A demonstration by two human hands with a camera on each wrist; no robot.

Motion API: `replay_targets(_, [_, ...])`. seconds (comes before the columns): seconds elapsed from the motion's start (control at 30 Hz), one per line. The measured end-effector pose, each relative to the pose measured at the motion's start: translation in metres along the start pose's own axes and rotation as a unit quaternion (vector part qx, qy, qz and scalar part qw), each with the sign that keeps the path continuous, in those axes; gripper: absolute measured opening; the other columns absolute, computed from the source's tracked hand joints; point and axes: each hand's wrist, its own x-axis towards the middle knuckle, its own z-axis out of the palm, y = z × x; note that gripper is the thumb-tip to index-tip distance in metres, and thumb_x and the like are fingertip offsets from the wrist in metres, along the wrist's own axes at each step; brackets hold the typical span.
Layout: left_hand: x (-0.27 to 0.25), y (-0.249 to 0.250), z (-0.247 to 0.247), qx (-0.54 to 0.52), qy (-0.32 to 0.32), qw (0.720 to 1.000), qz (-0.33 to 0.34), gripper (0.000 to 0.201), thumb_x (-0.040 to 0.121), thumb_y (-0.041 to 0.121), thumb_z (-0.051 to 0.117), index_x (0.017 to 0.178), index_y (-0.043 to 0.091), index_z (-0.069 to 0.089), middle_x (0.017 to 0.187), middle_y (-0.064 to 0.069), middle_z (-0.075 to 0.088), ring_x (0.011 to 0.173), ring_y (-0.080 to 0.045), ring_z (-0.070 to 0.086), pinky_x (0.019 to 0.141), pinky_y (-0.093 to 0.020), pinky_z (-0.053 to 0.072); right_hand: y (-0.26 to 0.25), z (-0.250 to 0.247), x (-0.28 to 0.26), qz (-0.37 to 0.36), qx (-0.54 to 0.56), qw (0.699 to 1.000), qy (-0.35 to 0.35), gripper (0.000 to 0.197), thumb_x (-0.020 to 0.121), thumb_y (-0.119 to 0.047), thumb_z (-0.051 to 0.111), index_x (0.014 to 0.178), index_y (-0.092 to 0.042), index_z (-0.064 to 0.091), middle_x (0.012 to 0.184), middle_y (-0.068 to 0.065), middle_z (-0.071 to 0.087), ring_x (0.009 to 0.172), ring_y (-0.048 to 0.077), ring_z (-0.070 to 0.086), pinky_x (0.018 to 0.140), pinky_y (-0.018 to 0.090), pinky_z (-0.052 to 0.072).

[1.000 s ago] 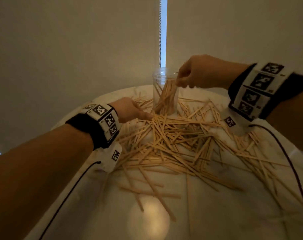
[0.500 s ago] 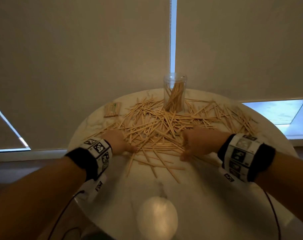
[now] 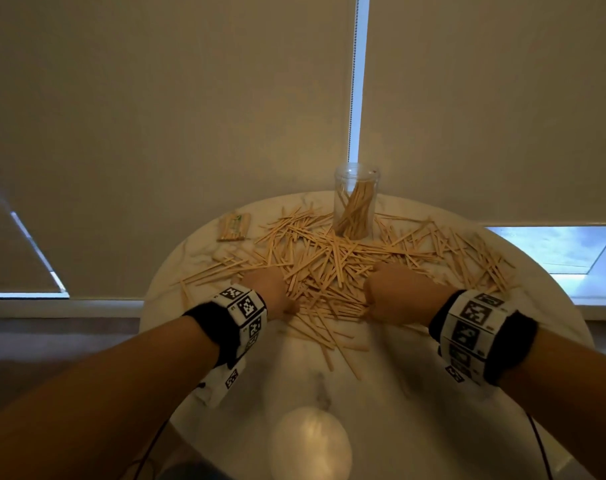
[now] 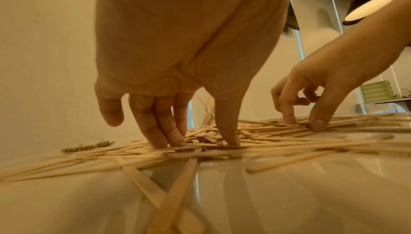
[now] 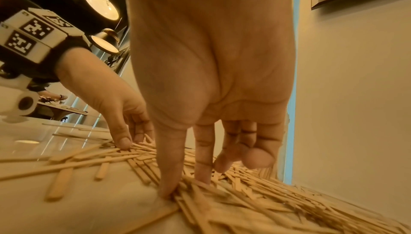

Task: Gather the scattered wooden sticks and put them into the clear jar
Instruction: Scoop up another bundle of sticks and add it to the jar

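Many thin wooden sticks (image 3: 329,268) lie scattered across the round white table (image 3: 415,393). The clear jar (image 3: 356,202) stands upright at the table's far side with several sticks leaning inside. My left hand (image 3: 287,303) is on the near left edge of the pile. Its fingers (image 4: 169,141) and thumb point down, spread apart, with their tips on the sticks. My right hand (image 3: 370,303) is on the near right edge. Thumb (image 5: 169,188) and index finger press on sticks, while the other fingers curl above them. Neither hand lifts a stick.
A small packet of sticks (image 3: 234,226) lies at the far left of the table. Closed roller blinds hang right behind the jar. A lamp's bright reflection (image 3: 310,441) shows on the bare tabletop nearest me.
The right hand left the jar's mouth and came down on the pile's near edge. The left hand drew back from the jar's base to the near left. The head camera pulled back.
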Motion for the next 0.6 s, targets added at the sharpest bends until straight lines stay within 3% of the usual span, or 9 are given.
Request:
replay_targets(0.03, [0.000, 0.000, -0.001, -0.010, -0.002, 1.000, -0.002, 0.056, 0.084, 0.056, 0.070, 0.114, 0.009, 0.064, 0.108, -0.006, 0.068, 0.101, -0.025, 0.064, 0.073, -0.031, 0.044, 0.001, -0.001, 0.001, 0.001, -0.003, 1.000, 0.003, 0.033, 0.088, -0.046, 0.066, 0.076, -0.019, 0.052, 0.091, -0.001, 0.046, 0.103, 0.020, 0.048, 0.077, 0.036, 0.043])
replay_targets(0.13, [-0.001, 0.001, -0.004, -0.008, -0.018, 1.000, 0.013, 0.070, 0.076, 0.068, 0.070, 0.109, 0.006, 0.065, 0.094, -0.005, 0.066, 0.088, -0.022, 0.063, 0.065, -0.030, 0.045, 0.001, -0.005, 0.000, -0.005, -0.012, 1.000, -0.006, 0.038, 0.088, -0.042, 0.065, 0.064, -0.019, 0.047, 0.075, -0.003, 0.043, 0.097, 0.022, 0.051, 0.075, 0.036, 0.046])
replay_targets(0.2, [-0.002, 0.001, -0.004, 0.002, -0.038, 0.999, 0.031, 0.085, 0.066, 0.074, 0.073, 0.119, 0.008, 0.063, 0.108, -0.006, 0.067, 0.098, -0.022, 0.063, 0.079, -0.034, 0.051, 0.000, -0.004, 0.001, -0.008, -0.007, 1.000, -0.019, 0.042, 0.090, -0.037, 0.064, 0.059, -0.017, 0.044, 0.067, 0.000, 0.045, 0.081, 0.023, 0.055, 0.067, 0.035, 0.046])
replay_targets(0.3, [-0.007, 0.004, -0.004, 0.019, -0.059, 0.996, 0.056, 0.081, 0.071, 0.058, 0.080, 0.134, 0.015, 0.055, 0.131, -0.005, 0.060, 0.118, -0.024, 0.057, 0.099, -0.037, 0.049, 0.003, -0.002, 0.004, 0.006, 0.012, 0.999, -0.035, 0.041, 0.090, -0.032, 0.063, 0.058, -0.015, 0.046, 0.061, 0.001, 0.045, 0.058, 0.018, 0.044, 0.053, 0.028, 0.038])
replay_targets(0.37, [-0.007, 0.005, -0.004, 0.041, -0.049, 0.995, 0.072, 0.073, 0.076, 0.053, 0.079, 0.136, 0.018, 0.056, 0.135, -0.005, 0.056, 0.122, -0.025, 0.053, 0.101, -0.036, 0.047, 0.005, -0.003, 0.004, 0.011, 0.027, 0.999, -0.038, 0.027, 0.090, -0.028, 0.062, 0.069, -0.010, 0.058, 0.070, 0.005, 0.055, 0.063, 0.019, 0.049, 0.058, 0.029, 0.043])
replay_targets(0.4, [-0.007, 0.005, -0.004, 0.046, -0.039, 0.995, 0.076, 0.069, 0.077, 0.052, 0.078, 0.135, 0.019, 0.057, 0.135, -0.006, 0.054, 0.123, -0.025, 0.052, 0.101, -0.036, 0.046, 0.006, -0.003, 0.003, 0.005, 0.030, 0.999, -0.039, 0.021, 0.091, -0.026, 0.061, 0.083, -0.007, 0.065, 0.081, 0.008, 0.062, 0.073, 0.022, 0.056, 0.066, 0.032, 0.048])
replay_targets(0.47, [-0.009, 0.004, -0.002, 0.042, -0.024, 0.995, 0.086, 0.062, 0.080, 0.049, 0.076, 0.133, 0.023, 0.058, 0.133, -0.005, 0.050, 0.121, -0.026, 0.050, 0.100, -0.035, 0.046, 0.008, -0.003, 0.002, 0.002, 0.043, 0.999, -0.029, 0.027, 0.093, -0.027, 0.058, 0.108, -0.005, 0.063, 0.102, 0.012, 0.065, 0.093, 0.028, 0.061, 0.079, 0.036, 0.051])
replay_targets(0.53, [-0.011, 0.005, 0.001, 0.021, -0.019, 0.994, 0.105, 0.053, 0.086, 0.041, 0.073, 0.133, 0.021, 0.058, 0.130, -0.005, 0.055, 0.116, -0.024, 0.055, 0.095, -0.033, 0.048, 0.010, -0.001, 0.003, 0.002, 0.051, 0.999, -0.015, 0.030, 0.093, -0.028, 0.060, 0.114, -0.006, 0.062, 0.107, 0.012, 0.065, 0.098, 0.029, 0.061, 0.083, 0.038, 0.052])
replay_targets(0.6, [-0.013, 0.005, -0.001, 0.024, -0.021, 0.991, 0.134, 0.044, 0.094, 0.034, 0.064, 0.134, 0.017, 0.057, 0.129, -0.007, 0.058, 0.114, -0.025, 0.057, 0.093, -0.033, 0.049, 0.011, 0.000, 0.005, 0.002, 0.050, 0.999, -0.021, 0.029, 0.092, -0.027, 0.060, 0.108, -0.002, 0.064, 0.097, 0.012, 0.064, 0.091, 0.028, 0.061, 0.076, 0.038, 0.052])
